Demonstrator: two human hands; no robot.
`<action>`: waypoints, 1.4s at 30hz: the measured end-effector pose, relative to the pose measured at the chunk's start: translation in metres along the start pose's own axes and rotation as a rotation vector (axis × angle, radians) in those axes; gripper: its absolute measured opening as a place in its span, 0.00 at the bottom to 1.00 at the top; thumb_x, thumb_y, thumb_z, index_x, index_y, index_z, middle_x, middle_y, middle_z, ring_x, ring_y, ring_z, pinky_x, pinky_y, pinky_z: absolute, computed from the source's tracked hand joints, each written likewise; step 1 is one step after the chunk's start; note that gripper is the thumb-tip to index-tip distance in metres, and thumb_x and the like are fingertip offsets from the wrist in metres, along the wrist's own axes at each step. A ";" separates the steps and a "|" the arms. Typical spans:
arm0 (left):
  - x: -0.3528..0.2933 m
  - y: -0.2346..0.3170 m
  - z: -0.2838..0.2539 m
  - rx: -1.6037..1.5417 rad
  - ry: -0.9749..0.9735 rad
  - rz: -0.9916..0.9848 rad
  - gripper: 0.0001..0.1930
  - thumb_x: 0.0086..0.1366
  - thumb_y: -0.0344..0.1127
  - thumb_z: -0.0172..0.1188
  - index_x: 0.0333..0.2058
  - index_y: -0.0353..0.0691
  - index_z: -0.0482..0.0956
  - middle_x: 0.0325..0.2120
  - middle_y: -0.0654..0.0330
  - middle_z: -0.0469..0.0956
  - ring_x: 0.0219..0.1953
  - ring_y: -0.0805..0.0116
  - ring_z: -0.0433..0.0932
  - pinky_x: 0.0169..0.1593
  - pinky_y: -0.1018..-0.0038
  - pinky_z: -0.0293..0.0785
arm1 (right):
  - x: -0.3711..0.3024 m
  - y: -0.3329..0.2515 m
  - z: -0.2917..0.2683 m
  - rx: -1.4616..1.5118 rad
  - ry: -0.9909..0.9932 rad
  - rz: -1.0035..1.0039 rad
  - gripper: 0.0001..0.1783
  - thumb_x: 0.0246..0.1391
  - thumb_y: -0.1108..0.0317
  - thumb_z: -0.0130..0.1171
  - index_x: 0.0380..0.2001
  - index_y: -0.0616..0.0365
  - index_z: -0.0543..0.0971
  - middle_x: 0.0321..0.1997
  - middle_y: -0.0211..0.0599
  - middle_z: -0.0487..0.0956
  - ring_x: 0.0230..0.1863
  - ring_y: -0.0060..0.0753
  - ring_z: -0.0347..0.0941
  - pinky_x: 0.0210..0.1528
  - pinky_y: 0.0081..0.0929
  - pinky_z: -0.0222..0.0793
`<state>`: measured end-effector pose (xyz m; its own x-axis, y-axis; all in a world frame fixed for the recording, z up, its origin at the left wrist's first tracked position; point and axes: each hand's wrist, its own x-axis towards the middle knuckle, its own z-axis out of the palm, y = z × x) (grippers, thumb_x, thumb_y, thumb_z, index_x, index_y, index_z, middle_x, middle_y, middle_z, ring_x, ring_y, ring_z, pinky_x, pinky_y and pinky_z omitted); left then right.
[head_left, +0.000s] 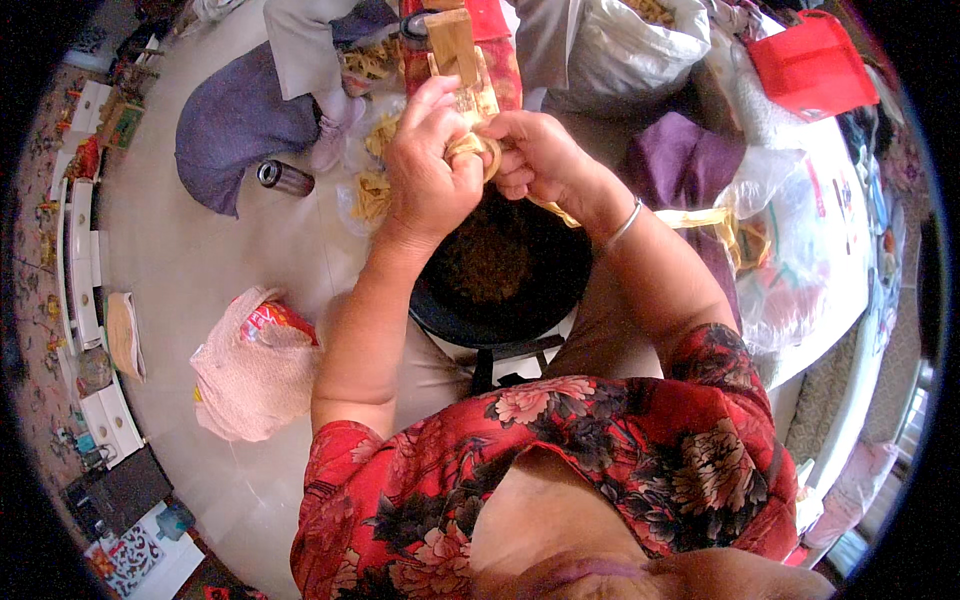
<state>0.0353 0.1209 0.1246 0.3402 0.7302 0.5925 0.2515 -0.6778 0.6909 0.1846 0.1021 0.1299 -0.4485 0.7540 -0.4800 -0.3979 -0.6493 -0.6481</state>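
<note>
Held up in front of me, my left hand (430,165) is closed around a small coil of pale yellow strip (472,147). My right hand (548,165) pinches at the same coil from the right, with thumb and fingers together. From under the right wrist, a length of yellow strip (695,217) trails out to the right, toward a clear plastic bag (775,240). Just beyond my fingertips stands a light wooden block-like fixture (452,50). Below both hands, a round black pan (572,275) holds brown bits, partly hidden by my hands.
On the left are a dark cloth (235,135), a dark cylinder (285,178) and a pink cloth bag (250,370). Plastic bags with yellow pieces (372,197) lie beyond my left hand. A white sack (640,55), purple cloth (680,160) and red bag (812,65) are far right.
</note>
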 end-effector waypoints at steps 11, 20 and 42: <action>-0.003 -0.011 0.009 -0.207 0.056 -0.435 0.04 0.48 0.26 0.47 0.17 0.36 0.67 0.12 0.63 0.66 0.17 0.77 0.63 0.22 0.76 0.61 | -0.009 -0.005 0.004 -0.651 0.164 -0.433 0.06 0.44 0.70 0.56 0.27 0.59 0.73 0.14 0.20 0.63 0.12 0.11 0.52 0.13 0.10 0.46; 0.003 -0.003 0.005 0.019 0.098 -0.343 0.09 0.48 0.27 0.60 0.17 0.38 0.67 0.12 0.69 0.67 0.15 0.81 0.64 0.19 0.79 0.61 | -0.005 0.004 -0.014 0.158 -0.342 -0.349 0.06 0.46 0.71 0.55 0.31 0.56 0.75 0.12 0.15 0.57 0.10 0.11 0.48 0.11 0.11 0.42; 0.003 -0.006 -0.024 -1.250 -0.209 -0.680 0.08 0.57 0.33 0.53 0.19 0.40 0.71 0.10 0.69 0.61 0.11 0.80 0.60 0.12 0.84 0.57 | -0.019 -0.024 -0.021 -0.695 0.041 -0.662 0.07 0.49 0.67 0.53 0.22 0.58 0.74 0.16 0.23 0.69 0.14 0.14 0.60 0.13 0.13 0.53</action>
<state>0.0131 0.1292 0.1323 0.6311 0.7756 0.0112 -0.4923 0.3894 0.7785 0.2197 0.1058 0.1419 -0.2694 0.9581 0.0976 0.0089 0.1038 -0.9946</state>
